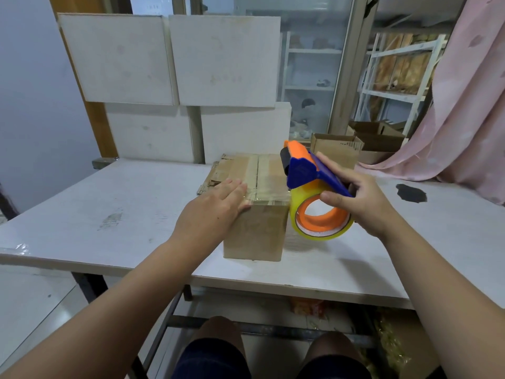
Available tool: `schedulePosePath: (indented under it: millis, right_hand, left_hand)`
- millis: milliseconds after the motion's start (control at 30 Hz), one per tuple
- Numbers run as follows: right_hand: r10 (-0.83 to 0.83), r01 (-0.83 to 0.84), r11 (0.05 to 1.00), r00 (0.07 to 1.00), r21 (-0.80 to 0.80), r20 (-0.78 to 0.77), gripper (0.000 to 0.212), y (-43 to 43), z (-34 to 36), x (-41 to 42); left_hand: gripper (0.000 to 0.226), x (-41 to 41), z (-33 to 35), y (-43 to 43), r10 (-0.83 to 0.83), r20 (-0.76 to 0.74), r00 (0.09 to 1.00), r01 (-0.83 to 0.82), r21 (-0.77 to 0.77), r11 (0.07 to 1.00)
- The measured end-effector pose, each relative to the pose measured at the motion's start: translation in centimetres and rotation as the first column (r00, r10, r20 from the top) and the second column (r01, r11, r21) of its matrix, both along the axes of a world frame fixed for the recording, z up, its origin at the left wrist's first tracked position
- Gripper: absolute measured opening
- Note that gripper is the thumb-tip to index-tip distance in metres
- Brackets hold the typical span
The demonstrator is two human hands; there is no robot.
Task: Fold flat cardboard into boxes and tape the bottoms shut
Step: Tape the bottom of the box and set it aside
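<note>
1. Head view looks down on a white table (109,214) with a closed cardboard box (257,231) standing near its front edge, about mid-frame.
2. On the box's upper face the flaps meet in a seam, and a strip of clear tape (270,184) lies over that face and folds down over the near edge.
3. The left hand (216,206) lies flat on the near left part of the box top, its fingers straight and together, pressing on the tape; it grasps nothing.
4. The right hand (363,198) grips the blue handle of a tape dispenser (303,170), with the fingers wrapped over it and the thumb beneath.
5. The dispenser is just to the right of the box, its orange-and-black head level with the box's top right edge.
6. Its roll of yellowish clear tape (317,228) hangs beside the box's right wall; whether they touch cannot be told.
7. Flat cardboard sheets (218,173) lie on the table behind the box, to its left.
8. An open-topped box (336,151) stands further back on the right, behind the dispenser.
9. White boards (169,61) lean upright at the back of the table.
10. A pink curtain (464,105) hangs on the right, and a dark patch (411,192) marks the tabletop near it.
</note>
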State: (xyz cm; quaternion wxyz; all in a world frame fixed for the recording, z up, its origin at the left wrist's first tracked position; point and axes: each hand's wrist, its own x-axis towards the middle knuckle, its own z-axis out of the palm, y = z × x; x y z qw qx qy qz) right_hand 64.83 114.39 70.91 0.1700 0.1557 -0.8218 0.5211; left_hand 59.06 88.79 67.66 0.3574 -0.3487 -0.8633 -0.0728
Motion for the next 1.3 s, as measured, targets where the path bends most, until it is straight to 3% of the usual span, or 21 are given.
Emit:
schedulePosePath:
  millis: [200,300,433,700,1067,1233,1300]
  right_hand:
    - [-0.001,0.004,0.993,1.0,-0.114,0.031,0.068,-0.1,-2.3,-0.1]
    - [-0.015,0.019,0.99,0.999,-0.141,0.029,0.067,-0.2,-2.5,-0.1]
    - [-0.015,0.017,0.988,1.0,-0.156,0.016,0.064,-0.7,-2.5,0.0]
    - [0.014,-0.015,0.989,1.0,-0.144,-0.009,0.058,-2.3,-2.2,-0.1]
    - [-0.048,0.041,0.982,0.998,0.187,0.038,0.068,-0.3,-1.5,0.2]
    - [-0.072,0.072,0.994,0.997,-0.079,0.014,0.07,1.3,-1.8,1.7]
    - [-0.069,0.07,0.993,0.998,-0.09,0.005,0.068,1.5,-1.1,2.2]
  left_hand:
    - [0.05,0.9,0.9,0.3,0.026,0.157,0.987,-0.033,0.044,0.998]
    - [0.076,1.7,1.2,0.9,0.13,0.282,0.951,-0.127,-0.027,0.992]
    - [0.064,2.4,1.9,2.3,0.249,0.134,0.959,-0.237,-0.1,0.966]
    - [0.06,1.9,1.8,2.5,0.118,0.133,0.984,-0.101,-0.129,0.986]
    - [0.039,1.4,1.7,2.5,0.092,0.11,0.99,-0.09,-0.023,0.996]
    - [0.027,0.6,1.2,2.4,0.05,-0.022,0.999,-0.05,-0.002,0.999]
    - [0.027,0.6,1.3,2.5,0.052,-0.016,0.998,-0.053,-0.021,0.998]
